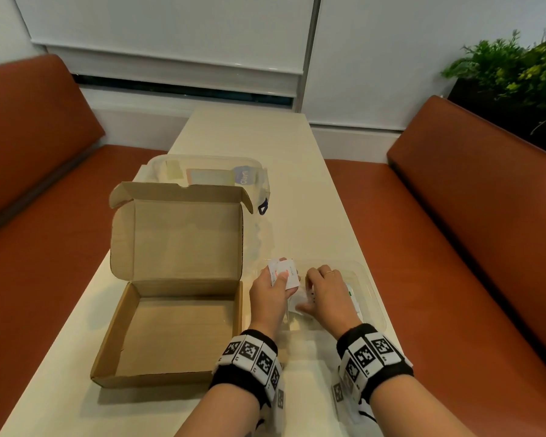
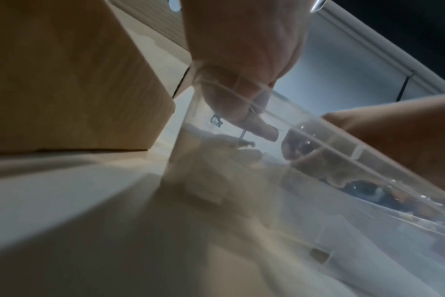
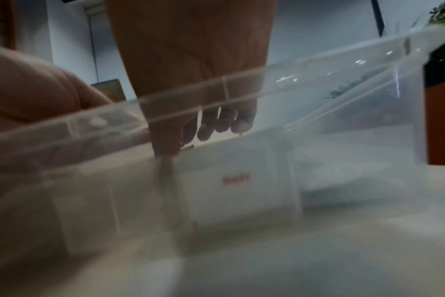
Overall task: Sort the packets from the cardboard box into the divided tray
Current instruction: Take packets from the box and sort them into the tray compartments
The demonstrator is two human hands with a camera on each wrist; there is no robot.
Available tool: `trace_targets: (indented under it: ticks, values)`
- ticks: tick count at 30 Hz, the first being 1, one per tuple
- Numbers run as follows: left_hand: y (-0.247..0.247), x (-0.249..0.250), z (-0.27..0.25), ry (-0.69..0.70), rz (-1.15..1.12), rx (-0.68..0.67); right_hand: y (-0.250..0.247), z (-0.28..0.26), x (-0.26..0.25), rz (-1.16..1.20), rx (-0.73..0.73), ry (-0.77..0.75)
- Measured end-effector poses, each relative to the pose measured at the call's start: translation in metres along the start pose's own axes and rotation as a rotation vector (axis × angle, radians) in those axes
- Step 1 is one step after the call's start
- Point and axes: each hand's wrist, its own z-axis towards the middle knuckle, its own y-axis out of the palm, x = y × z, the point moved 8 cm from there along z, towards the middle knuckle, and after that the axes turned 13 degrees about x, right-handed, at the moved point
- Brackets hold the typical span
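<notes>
The cardboard box [image 1: 173,329] lies open left of my hands, and its floor is bare. Right of it stands the clear divided tray [image 1: 371,287]. My left hand [image 1: 279,275] hovers over the tray's left end and pinches a few white packets [image 1: 292,272] with red print. My right hand [image 1: 309,290] reaches down into the tray, its fingers curled onto the top edge of a white salt packet [image 3: 241,180] that stands in a compartment. In the right wrist view the right hand [image 3: 203,132] shows through the tray wall [image 3: 343,66]. More white packets [image 1: 353,298] lie under its wrist.
A clear lidded container [image 1: 208,171] with coloured packets stands behind the box's raised lid [image 1: 183,234]. The narrow cream table [image 1: 296,184] runs on beyond it. Orange benches [image 1: 454,247] flank both sides, and a plant [image 1: 511,67] stands at the back right.
</notes>
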Motion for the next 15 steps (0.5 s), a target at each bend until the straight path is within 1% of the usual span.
trace_targets:
  ticks: [3, 5, 7, 10, 15]
  values:
    - [0.002, -0.001, 0.0, -0.005, 0.004, -0.028, -0.014, 0.006, 0.004, 0.3, 0.058, 0.14]
    - [0.004, -0.002, 0.0, -0.004, 0.004, -0.053, -0.026, 0.011, 0.005, 0.43, 0.113, 0.205]
    - [0.007, -0.002, -0.001, -0.008, 0.005, -0.084, -0.033, 0.016, 0.002, 0.518, 0.118, 0.227]
    - [0.008, -0.001, -0.002, -0.021, -0.005, -0.107, -0.031, 0.018, 0.001, 0.606, 0.072, 0.261]
    - [0.005, -0.001, -0.001, -0.012, 0.047, -0.08, -0.023, 0.008, 0.018, 0.817, 0.084, 0.455]
